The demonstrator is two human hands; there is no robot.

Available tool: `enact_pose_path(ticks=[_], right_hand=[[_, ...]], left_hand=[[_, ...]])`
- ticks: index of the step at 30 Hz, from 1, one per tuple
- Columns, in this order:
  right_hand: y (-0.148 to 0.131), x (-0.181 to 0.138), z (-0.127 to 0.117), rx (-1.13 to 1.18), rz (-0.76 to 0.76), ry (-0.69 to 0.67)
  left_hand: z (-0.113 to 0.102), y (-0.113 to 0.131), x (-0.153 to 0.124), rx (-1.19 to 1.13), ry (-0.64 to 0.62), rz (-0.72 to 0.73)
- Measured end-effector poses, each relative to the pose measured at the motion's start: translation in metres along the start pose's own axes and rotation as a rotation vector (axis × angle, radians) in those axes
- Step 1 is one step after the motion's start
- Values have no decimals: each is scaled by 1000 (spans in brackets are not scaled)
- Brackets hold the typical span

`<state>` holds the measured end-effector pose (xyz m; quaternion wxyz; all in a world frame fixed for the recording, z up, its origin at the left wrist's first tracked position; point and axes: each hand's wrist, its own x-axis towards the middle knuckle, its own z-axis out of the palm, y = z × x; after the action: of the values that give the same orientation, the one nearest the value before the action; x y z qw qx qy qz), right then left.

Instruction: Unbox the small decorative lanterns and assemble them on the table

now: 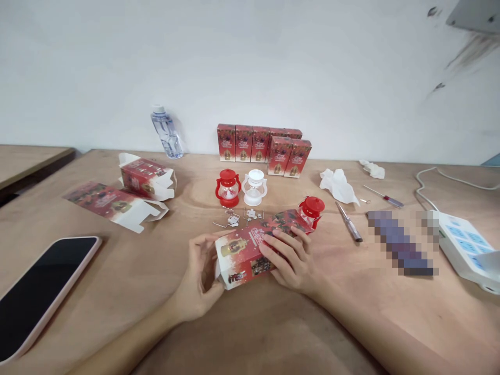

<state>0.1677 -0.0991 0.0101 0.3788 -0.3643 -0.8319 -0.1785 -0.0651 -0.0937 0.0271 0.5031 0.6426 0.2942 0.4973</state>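
Head view: we're gripping a red carton [238, 252], left hand [198, 284] and right hand [291, 260]; upright boxes [260, 145] are standing closed, three lanterns [255, 178] sitting unboxed, two packages [102, 200] lying open-flapped.

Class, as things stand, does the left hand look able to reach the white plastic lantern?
Probably not without letting go: the left hand grips one end of the red printed cardboard box, which partly blocks the way to the white plastic lantern.
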Motion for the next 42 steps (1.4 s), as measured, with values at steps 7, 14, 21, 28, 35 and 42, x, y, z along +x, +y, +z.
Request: enact_pose_path(ticks=[7, 14, 21, 28, 35, 42], right_hand=[[5, 2, -2, -29, 16, 14], [9, -2, -5, -56, -26, -69], [17, 4, -13, -49, -102, -92], [14, 15, -18, -248, -299, -10], [14, 20, -22, -215, -359, -26], [14, 18, -26, -137, -388, -10]], left_hand=[[0, -5, 2, 121, 72, 72], [-6, -9, 1, 398, 66, 118], [-24, -7, 12, 792, -56, 405], [-42, 2, 23, 1150, -183, 879], [-61, 4, 24, 1171, -291, 893], [-50, 7, 18, 1083, -234, 869]])
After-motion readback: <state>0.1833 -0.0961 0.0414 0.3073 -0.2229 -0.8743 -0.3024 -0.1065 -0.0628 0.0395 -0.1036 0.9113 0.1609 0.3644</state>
